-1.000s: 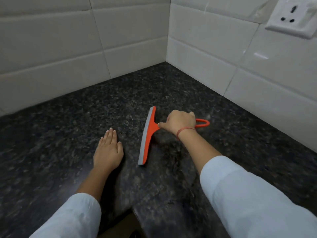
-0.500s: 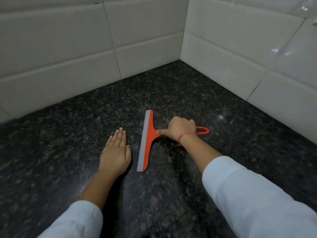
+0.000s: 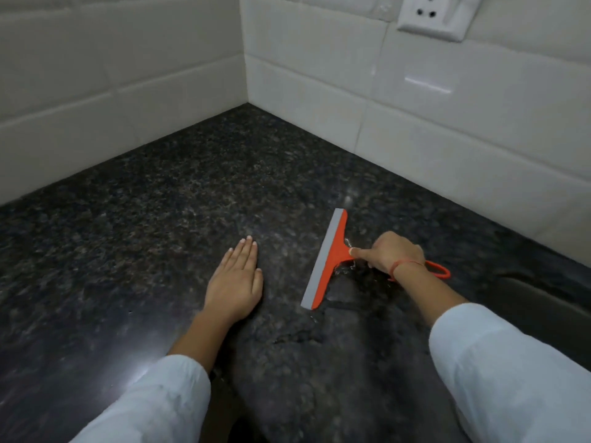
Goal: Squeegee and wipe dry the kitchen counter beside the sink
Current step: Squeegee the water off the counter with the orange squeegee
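Observation:
An orange squeegee (image 3: pixel 332 260) with a grey rubber blade lies blade-down on the dark speckled granite counter (image 3: pixel 160 219). My right hand (image 3: pixel 391 252) grips its handle, index finger stretched along the neck; the handle's loop end sticks out behind my wrist. A little water glints on the counter around the neck of the squeegee. My left hand (image 3: pixel 236 279) rests flat on the counter, palm down, fingers together, a short way left of the blade.
White tiled walls (image 3: pixel 319 75) meet in a corner at the far end of the counter. A white wall socket (image 3: pixel 436 14) sits high on the right wall. A dark sink edge (image 3: pixel 543 292) shows at the right.
The squeegee and my right hand have pulled away to the right, widening the gap to my flat left hand. The view has swung, bringing the socket and sink edge into sight.

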